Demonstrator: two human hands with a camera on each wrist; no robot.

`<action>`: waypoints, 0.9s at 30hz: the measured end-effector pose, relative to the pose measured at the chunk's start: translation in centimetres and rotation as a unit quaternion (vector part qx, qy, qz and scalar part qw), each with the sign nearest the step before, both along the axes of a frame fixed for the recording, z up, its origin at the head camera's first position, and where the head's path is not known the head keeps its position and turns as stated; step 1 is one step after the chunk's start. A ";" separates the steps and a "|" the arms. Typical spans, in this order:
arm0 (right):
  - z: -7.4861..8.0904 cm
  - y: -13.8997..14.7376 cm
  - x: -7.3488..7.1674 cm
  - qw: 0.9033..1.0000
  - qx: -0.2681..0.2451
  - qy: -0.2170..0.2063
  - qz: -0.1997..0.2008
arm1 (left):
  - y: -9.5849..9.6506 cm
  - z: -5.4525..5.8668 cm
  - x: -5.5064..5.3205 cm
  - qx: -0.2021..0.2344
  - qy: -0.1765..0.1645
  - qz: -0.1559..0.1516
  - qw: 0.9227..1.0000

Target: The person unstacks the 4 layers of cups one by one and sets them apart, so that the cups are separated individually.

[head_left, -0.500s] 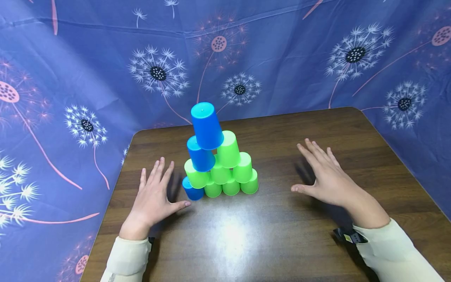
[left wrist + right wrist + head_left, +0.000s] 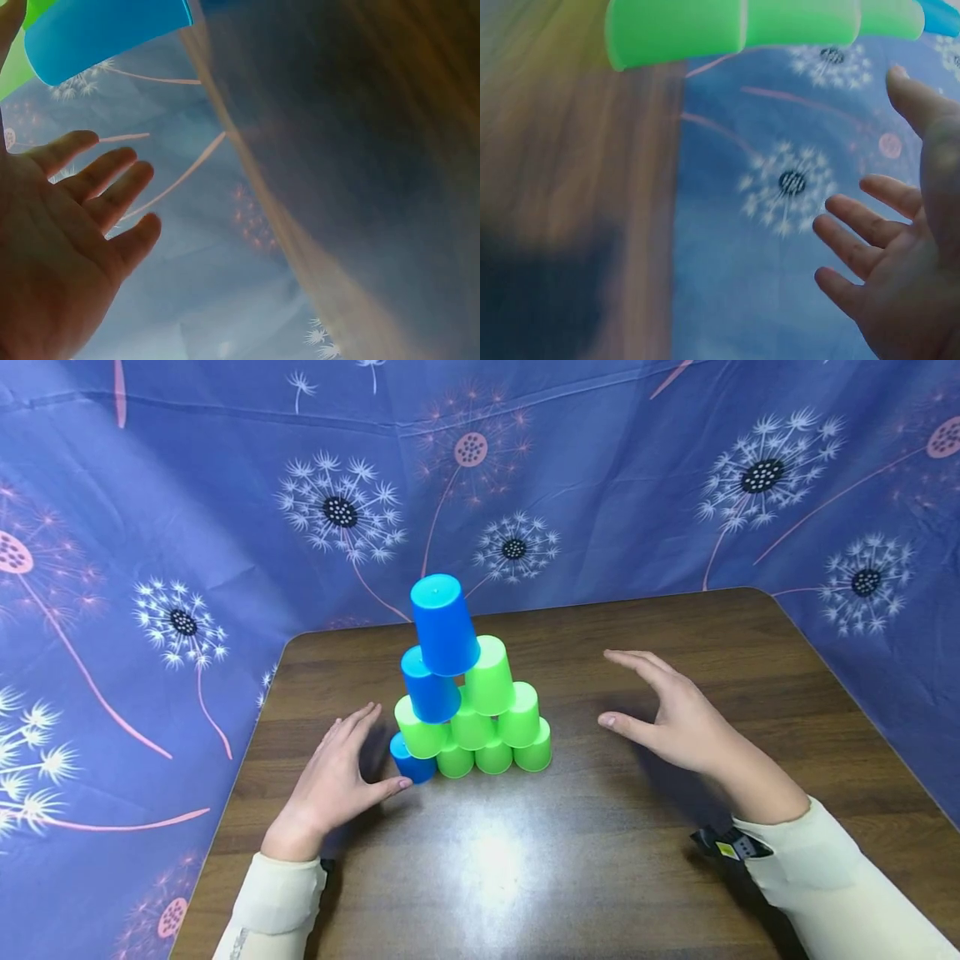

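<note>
A pyramid of upside-down plastic cups stands in four tiers in the head view. At its peak is a blue cup (image 2: 446,631), resting across a blue cup (image 2: 429,689) and a green cup (image 2: 489,681). Three green cups, one of them at the right (image 2: 517,718), form the tier below. The bottom row has a blue cup (image 2: 411,764) at its left end and three green ones. Close beside that end is my left hand (image 2: 333,785), fingers extended, thumb near the blue cup. Well to the pyramid's right, my right hand (image 2: 686,727) faces it with spread thumb, holding nothing.
The cups stand on a brown wooden table (image 2: 592,877), which reflects a bright light in front of them. A blue cloth (image 2: 600,460) printed with dandelions hangs behind and at both sides. Each wrist wears a small dark device (image 2: 731,843) below the sleeve.
My left hand has turned and moved slightly right, nearer the pyramid, its fingers closer together. My right hand has shifted left toward the cups and turned sideways. The cups stand as before.
</note>
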State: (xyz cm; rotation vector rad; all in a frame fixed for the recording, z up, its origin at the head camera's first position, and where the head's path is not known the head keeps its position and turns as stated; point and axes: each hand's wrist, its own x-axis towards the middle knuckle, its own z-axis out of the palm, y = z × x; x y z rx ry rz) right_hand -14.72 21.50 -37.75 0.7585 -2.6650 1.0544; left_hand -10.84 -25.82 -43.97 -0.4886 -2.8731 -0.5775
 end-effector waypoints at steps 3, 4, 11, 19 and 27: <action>1.5 -1.5 -0.3 0.999 -0.047 0.011 0.015 | 0.2 0.1 -0.1 0.022 -0.018 0.000 1.000; 2.2 -2.0 -0.3 0.998 -0.062 0.013 0.021 | 0.3 0.1 -0.1 0.031 -0.024 -0.001 0.999; 7.6 -6.4 0.6 0.987 -0.146 0.018 0.070 | 0.4 -0.1 -0.7 0.135 -0.085 -0.045 0.986; 10.8 -9.8 0.2 0.972 -0.196 -0.010 0.126 | 0.0 -0.5 -1.3 0.188 -0.134 -0.070 0.971; 12.8 -12.7 -0.3 0.971 -0.186 -0.034 0.146 | -0.2 -0.8 -1.6 0.196 -0.168 -0.078 0.963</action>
